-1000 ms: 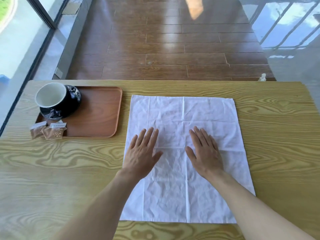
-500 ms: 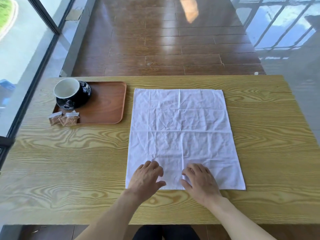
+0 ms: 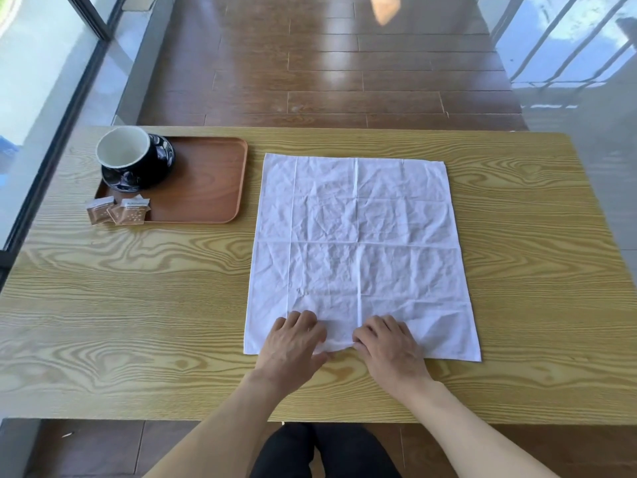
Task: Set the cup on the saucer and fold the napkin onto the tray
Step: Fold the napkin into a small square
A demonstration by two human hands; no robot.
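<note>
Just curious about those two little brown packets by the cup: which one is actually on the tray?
The right packet lies on the wooden tray's near-left corner; the left packet hangs past its edge, mostly over the table.

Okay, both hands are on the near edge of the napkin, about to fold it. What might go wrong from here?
1. Both hands, left hand and right hand, pinch the napkin close together at mid-edge, so the free corners may sag and the fold may land crooked.
2. The cloth is creased already; lifting may bunch it.
3. The tray already holds the cup, the saucer and the sachets, so a loose fold might brush them.
</note>
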